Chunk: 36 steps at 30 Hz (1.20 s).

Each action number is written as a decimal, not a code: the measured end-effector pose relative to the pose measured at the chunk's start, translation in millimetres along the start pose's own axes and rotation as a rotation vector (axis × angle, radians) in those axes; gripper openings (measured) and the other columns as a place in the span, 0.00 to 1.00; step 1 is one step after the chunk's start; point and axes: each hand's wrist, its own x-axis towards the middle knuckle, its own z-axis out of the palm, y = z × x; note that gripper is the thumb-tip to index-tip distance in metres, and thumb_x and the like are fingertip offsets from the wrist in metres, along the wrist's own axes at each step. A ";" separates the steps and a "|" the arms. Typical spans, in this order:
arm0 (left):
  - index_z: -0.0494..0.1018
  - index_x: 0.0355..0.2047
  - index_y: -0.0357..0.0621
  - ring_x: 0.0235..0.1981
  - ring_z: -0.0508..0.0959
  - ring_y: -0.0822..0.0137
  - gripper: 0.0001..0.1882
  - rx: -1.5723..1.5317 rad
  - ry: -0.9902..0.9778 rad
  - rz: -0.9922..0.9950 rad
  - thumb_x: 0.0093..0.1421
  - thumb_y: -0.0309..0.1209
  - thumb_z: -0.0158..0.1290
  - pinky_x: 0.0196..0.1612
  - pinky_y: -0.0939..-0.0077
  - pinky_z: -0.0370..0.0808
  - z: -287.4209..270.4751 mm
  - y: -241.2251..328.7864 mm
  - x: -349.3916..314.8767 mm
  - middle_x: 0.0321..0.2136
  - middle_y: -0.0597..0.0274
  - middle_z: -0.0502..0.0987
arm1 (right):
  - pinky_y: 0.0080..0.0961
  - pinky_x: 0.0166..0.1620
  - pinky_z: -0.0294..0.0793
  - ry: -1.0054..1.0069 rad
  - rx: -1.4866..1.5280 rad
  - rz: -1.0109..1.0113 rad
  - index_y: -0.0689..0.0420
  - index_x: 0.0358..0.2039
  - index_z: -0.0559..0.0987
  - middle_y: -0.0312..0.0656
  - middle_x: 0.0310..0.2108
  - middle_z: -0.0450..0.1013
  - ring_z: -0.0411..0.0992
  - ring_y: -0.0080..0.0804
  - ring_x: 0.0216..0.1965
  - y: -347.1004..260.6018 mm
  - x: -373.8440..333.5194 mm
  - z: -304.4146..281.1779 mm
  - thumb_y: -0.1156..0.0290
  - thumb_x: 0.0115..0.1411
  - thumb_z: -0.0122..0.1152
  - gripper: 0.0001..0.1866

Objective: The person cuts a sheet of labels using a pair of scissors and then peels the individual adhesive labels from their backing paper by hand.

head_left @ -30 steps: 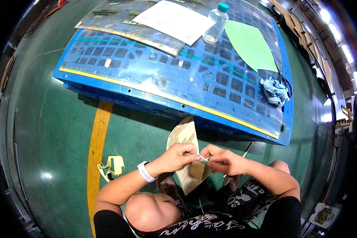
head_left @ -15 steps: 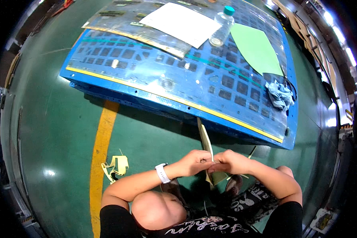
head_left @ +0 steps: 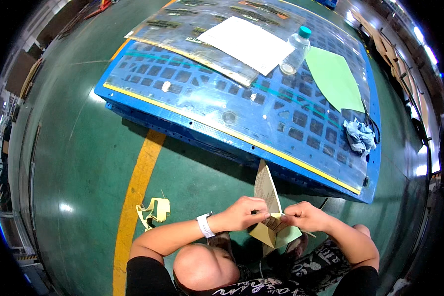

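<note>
In front of my knees, a folded sheet of tan and pale green card (head_left: pixel 265 186) with printing stands upright beside the blue platform's near edge. My left hand (head_left: pixel 250 213) pinches the card's left side at mid-height. From the other side, my right hand (head_left: pixel 303 217) grips it, thumb and fingers closed. Between my fingertips lies a small pale-yellow fold or strip, too small to tell which. The lower flaps spread out beneath my hands, partly hidden by them. A pale-yellow cut-out scrap (head_left: pixel 159 209) lies on the floor to the left.
A blue plastic pallet (head_left: pixel 222 135) with a clear cover spans the front. On it rest a white paper (head_left: pixel 244 44), a clear bottle with a teal cap (head_left: pixel 295 54), a green sheet (head_left: pixel 334 79) and a crumpled blue cloth (head_left: pixel 360 137). A yellow line (head_left: pixel 135 192) marks the floor.
The card has turned and opened, showing more of its printed face and lower flaps. My hands have moved slightly apart. The whole view has shifted, with the pallet now lower and further right.
</note>
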 end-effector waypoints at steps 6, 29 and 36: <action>0.69 0.29 0.38 0.29 0.70 0.71 0.12 -0.147 -0.058 -0.100 0.63 0.35 0.48 0.33 0.74 0.67 7.3 -14.7 7.6 0.26 0.61 0.71 | 0.30 0.34 0.68 0.111 -0.058 -0.143 0.62 0.32 0.74 0.45 0.26 0.69 0.69 0.36 0.28 6.8 9.0 10.5 0.66 0.63 0.50 0.11; 0.60 0.31 0.37 0.30 0.69 0.48 0.13 0.147 0.005 -0.137 0.63 0.36 0.45 0.32 0.61 0.67 24.5 -0.8 0.4 0.26 0.46 0.66 | 0.32 0.34 0.68 0.123 -0.156 -0.161 0.60 0.33 0.75 0.48 0.28 0.70 0.69 0.43 0.30 5.0 13.9 19.7 0.66 0.58 0.58 0.10; 0.65 0.23 0.37 0.18 0.63 0.64 0.18 -0.005 -0.127 -0.275 0.63 0.39 0.48 0.23 0.72 0.63 13.8 9.9 2.3 0.16 0.55 0.64 | 0.33 0.35 0.70 0.043 -0.124 -0.132 0.59 0.35 0.76 0.48 0.30 0.72 0.71 0.44 0.32 -0.8 11.4 21.1 0.62 0.58 0.58 0.12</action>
